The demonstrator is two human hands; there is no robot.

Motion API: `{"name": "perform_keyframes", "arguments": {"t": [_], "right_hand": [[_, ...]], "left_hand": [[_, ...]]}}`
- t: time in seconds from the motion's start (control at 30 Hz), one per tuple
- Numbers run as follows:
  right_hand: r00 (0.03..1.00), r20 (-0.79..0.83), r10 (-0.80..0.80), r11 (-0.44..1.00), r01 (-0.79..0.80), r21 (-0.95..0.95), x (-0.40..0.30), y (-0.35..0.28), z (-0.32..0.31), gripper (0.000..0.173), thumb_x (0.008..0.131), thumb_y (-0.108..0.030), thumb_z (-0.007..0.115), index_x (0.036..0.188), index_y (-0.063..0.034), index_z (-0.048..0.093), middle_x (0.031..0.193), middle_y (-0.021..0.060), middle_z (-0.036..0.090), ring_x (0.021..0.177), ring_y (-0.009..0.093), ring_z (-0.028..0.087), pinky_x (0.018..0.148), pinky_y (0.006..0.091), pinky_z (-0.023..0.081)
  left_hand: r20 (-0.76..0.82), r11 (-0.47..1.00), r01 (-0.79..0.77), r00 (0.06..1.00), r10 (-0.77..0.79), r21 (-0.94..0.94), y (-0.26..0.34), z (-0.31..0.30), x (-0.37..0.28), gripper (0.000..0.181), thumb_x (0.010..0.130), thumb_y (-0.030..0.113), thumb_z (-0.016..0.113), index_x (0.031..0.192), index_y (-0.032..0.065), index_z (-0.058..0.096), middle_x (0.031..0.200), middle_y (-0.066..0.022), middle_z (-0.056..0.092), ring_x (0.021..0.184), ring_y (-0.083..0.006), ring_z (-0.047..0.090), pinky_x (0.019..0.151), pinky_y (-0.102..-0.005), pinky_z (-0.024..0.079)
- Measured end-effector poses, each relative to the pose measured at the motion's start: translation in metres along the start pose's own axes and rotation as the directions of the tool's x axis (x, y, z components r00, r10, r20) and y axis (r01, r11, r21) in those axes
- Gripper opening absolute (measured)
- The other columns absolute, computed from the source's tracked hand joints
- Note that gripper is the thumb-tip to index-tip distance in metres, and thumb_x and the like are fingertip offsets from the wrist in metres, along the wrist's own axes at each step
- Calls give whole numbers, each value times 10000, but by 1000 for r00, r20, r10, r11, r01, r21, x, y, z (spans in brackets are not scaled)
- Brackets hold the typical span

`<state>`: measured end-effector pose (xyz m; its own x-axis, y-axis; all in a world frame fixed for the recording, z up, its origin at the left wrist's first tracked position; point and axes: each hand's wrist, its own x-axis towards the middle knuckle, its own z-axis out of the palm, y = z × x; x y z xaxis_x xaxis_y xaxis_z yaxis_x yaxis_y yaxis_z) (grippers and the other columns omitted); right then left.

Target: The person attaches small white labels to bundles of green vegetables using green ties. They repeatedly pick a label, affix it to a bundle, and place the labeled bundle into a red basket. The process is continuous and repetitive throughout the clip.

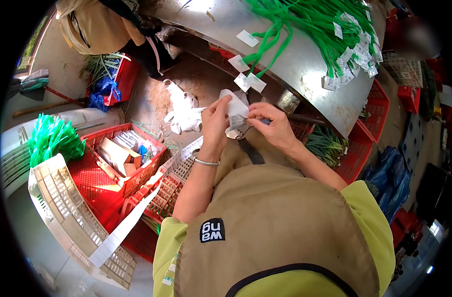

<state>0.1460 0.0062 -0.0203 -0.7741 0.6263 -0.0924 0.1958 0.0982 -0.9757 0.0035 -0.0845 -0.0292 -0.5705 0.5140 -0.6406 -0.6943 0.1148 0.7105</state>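
Note:
My left hand pinches a folded piece of white label paper above my lap. On its lower corner is a printed label, whose edge the thumb and fingers of my right hand grip. Just beyond my hands, green mesh strips hang over the edge of a metal table. White tags are fixed to their ends. To the left of my left hand, a tangle of white paper strip lies on the floor.
A red crate with cardboard and packets stands at left, near a cream crate and bundled green mesh. A long paper strip trails across the crates. Leafy greens sit under the table. Another person is at upper left.

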Motion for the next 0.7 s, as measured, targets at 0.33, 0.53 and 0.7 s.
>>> {"name": "perform_keyframes", "arguments": {"t": [0.33, 0.53, 0.7], "right_hand": [[825, -232, 516, 776, -334, 536, 46, 81, -15, 145, 791, -88, 694, 886, -38, 597, 793, -31, 565, 700, 33, 473, 593, 187, 356], [796, -226, 561, 733, -351, 583, 73, 116, -9, 139, 773, -47, 687, 838, -5, 572, 800, 41, 612, 710, 92, 567, 615, 219, 440], [939, -227, 259, 938, -188, 293, 49, 63, -58, 360, 772, -26, 658, 1081, 0, 475, 846, 82, 615, 656, 130, 599, 610, 248, 480]], "left_hand": [[-100, 1000, -23, 995, 23, 0, -1, -16, 10, 240, 828, 181, 632, 935, -34, 638, 794, -55, 617, 667, -111, 589, 568, -235, 488], [-80, 998, -33, 996, 28, -57, -5, -14, 5, 260, 834, 130, 623, 1017, -55, 622, 840, -61, 620, 697, -104, 589, 599, -231, 498], [-14, 975, -177, 983, 181, 133, -8, -16, 1, 260, 810, 33, 616, 1052, -61, 613, 872, -59, 627, 724, -86, 574, 644, -197, 470]]}}
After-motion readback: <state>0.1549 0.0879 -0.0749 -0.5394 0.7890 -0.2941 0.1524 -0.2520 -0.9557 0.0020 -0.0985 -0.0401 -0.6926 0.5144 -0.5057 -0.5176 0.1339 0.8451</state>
